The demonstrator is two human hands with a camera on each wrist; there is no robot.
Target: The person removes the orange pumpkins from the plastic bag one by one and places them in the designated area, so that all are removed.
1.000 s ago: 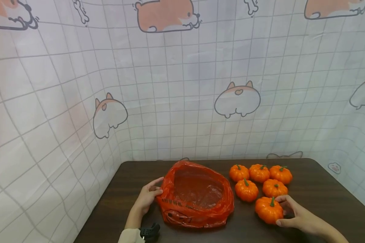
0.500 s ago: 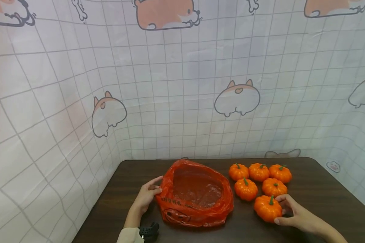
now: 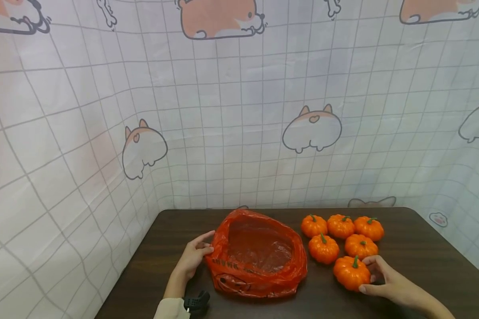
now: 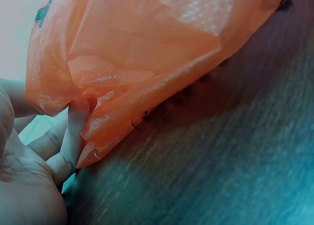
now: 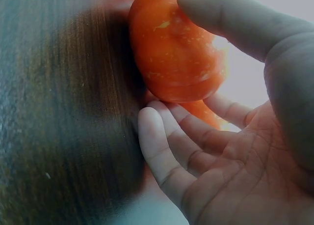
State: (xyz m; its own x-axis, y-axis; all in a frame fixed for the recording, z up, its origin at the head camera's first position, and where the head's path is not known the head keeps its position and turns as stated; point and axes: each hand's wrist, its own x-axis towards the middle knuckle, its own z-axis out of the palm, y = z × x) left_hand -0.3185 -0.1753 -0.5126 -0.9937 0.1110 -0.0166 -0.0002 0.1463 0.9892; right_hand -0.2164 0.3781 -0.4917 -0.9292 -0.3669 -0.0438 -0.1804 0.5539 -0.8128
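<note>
A red plastic bag [image 3: 259, 283] with dark printing lies on the table, its mouth facing up. My left hand [image 3: 193, 257] is at the bag's left side, pinching its edge; in the left wrist view, fingers [image 4: 76, 122] press into a fold of the film. To the right of the bag, my right hand [image 3: 385, 283] holds the nearest small orange pumpkin [image 3: 350, 274] from its right side. The right wrist view shows the thumb [image 5: 221, 9] over that pumpkin [image 5: 176, 53] and the other fingers spread along its far side.
Several more orange pumpkins with green stems, such as the closest one [image 3: 361, 246] and another [image 3: 323, 249], stand in a cluster behind the held one. The dark wooden table [image 3: 175, 221] meets a grid-patterned cloth [image 3: 239, 155] at the back and left.
The gripped pumpkin has shifted very slightly left and away from me, with the right hand still on it. The left hand and bag stay where they were.
</note>
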